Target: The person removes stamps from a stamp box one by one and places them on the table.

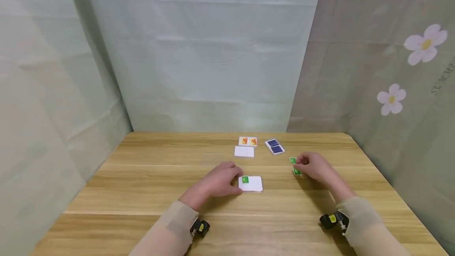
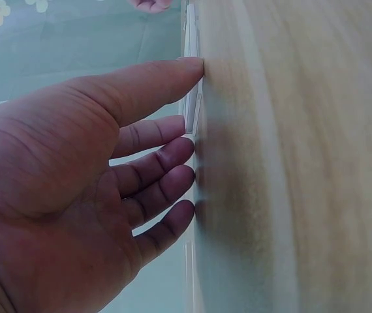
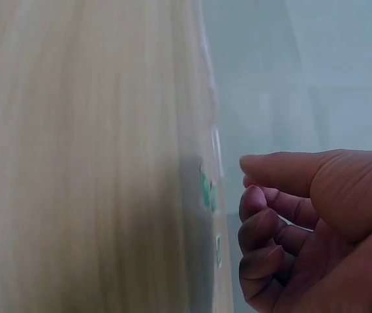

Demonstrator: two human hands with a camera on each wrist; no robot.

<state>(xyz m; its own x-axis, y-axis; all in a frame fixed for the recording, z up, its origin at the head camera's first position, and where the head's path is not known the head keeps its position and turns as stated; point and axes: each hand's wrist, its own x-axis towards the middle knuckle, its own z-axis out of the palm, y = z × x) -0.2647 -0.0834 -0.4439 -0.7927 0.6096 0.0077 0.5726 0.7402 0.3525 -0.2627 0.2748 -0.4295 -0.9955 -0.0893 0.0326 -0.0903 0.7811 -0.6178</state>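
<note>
One small green square (image 1: pixel 245 179) lies on a white, round-cornered card (image 1: pixel 254 185).

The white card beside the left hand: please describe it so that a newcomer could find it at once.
On the wooden table, find the left hand, which touches the left end of a white card. Unlike the cards behind it, this one bears a green square, near its upper left corner.

Lane at centre, hemmed in

Right of the white card (image 1: pixel 254 185) at frame centre, bare table (image 1: pixel 275 200) lets a hand pass up to the blue-panelled card (image 1: pixel 275 146). The right hand (image 1: pixel 316 167) bounds this lane; the left hand (image 1: pixel 218 181) blocks the white card's left side.
</note>
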